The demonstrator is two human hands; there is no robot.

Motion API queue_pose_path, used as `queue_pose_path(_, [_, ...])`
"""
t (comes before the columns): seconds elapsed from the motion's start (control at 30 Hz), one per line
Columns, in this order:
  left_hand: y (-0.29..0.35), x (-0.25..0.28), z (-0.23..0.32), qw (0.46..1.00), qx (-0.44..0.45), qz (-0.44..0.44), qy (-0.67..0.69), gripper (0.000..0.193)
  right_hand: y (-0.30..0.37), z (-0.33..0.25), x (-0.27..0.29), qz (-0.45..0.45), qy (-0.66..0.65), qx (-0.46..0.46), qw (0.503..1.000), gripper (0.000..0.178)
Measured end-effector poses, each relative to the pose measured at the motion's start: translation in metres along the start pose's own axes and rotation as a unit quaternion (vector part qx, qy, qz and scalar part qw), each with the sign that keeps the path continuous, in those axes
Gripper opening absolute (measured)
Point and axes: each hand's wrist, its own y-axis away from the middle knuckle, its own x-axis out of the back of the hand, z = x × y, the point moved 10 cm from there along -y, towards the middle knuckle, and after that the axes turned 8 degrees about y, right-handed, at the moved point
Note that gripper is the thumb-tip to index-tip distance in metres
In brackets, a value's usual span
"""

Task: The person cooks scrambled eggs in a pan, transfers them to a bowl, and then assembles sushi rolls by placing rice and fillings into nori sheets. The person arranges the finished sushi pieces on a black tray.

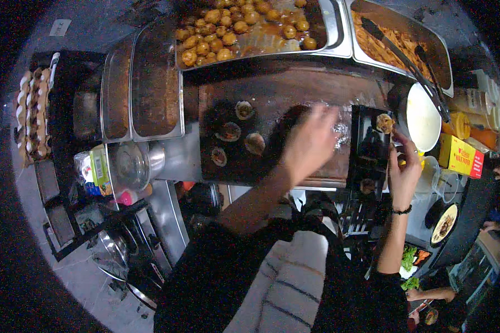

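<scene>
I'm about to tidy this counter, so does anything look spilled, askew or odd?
White, flour-like patches lie scattered on the wooden board beside the left hand; they look spilled, though this may be ordinary dusting. The black tongs lie diagonally, jutting past the metal pan to the white bowl. I see no clear damage.

Brown-flecked dough round at far end of black tray; four pale-rimmed rounds apart on wooden board.

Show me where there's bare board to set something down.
Bare-looking: upper strip of the wooden board, between tray of brown balls and four filled rounds. Crowded: board centre, left hand over it beside white patch; black tray, right hand at another round.
</scene>
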Motion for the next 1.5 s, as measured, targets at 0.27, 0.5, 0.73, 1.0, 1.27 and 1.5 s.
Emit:
queue_pose_path(0.27, [0.031,0.112,-0.131,0.958,0.182,0.061,-0.211,0.05,0.019,-0.091,-0.047,-0.055,-0.045,0.076,0.995,0.027])
queue_pose_path(0.5, [0.017,0.12,-0.133,0.993,0.082,0.022,-0.081,0.042,0.039,-0.099,-0.064,-0.056,-0.077,0.047,0.994,0.027])
queue_pose_path(0.73, [0.014,0.057,-0.099,0.796,0.21,-0.201,0.532,0.047,0.048,-0.1,-0.067,-0.105,-0.242,-0.011,0.964,0.03])
queue_pose_path(1.0, [0.012,-0.001,-0.015,0.747,0.192,-0.326,0.547,0.06,0.066,-0.062,-0.063,-0.145,-0.408,-0.145,0.889,0.033])
queue_pose_path(1.27, [0.02,-0.052,0.004,0.809,0.15,-0.366,0.435,0.05,0.061,-0.016,-0.035,-0.114,-0.391,-0.144,0.902,0.038])
queue_pose_path(1.5, [-0.037,-0.07,0.067,0.946,0.001,-0.32,-0.051,0.039,0.015,0.006,-0.021,-0.2,-0.405,-0.02,0.892,0.036])
